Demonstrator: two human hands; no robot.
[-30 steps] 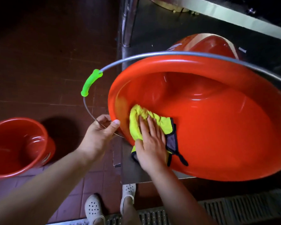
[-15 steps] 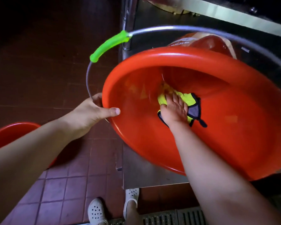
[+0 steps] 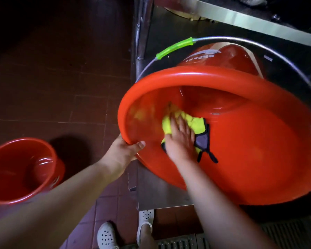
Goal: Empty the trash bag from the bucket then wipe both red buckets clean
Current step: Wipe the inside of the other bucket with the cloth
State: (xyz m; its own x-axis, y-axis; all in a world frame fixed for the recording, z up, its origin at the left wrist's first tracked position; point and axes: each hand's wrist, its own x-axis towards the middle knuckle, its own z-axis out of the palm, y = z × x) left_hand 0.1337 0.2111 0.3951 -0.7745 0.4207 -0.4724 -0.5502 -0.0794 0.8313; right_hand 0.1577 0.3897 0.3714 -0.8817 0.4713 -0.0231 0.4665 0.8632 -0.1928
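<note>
the large red bucket [image 3: 250,159] lies tipped on its side on the lower shelf of a steel table [image 3: 162,194], its mouth turned toward the person. the left hand [image 3: 123,153] grips the near-left rim, thumb hooked over the lip and the fingers hidden beneath it. the right hand [image 3: 180,141] reaches inside with fingers straight and slightly spread, pressing a yellow cloth [image 3: 194,123] flat against the inner wall just past the rim; the cloth's grey, dark-edged corner [image 3: 203,141] sticks out beside the wrist with a dark loop trailing below. the cloth's far end is blurred.

the bucket's wire handle [image 3: 258,42] arcs above the rim, apart from both hands, its green grip [image 3: 174,47] near the table leg [image 3: 142,29]. the bucket's lower rim overhangs the shelf's front edge. left of the table the dark tiled floor [image 3: 52,78] is open; a floor grate [image 3: 178,241] runs along the bottom edge beside 2 white perforated shoes [image 3: 108,236].

the tipped bucket holds only the cloth and the hand. a 2nd red bucket [image 3: 16,169] stands upright on the floor, well apart to the left, beyond the left forearm; its glossy inside shows nothing in it.
</note>
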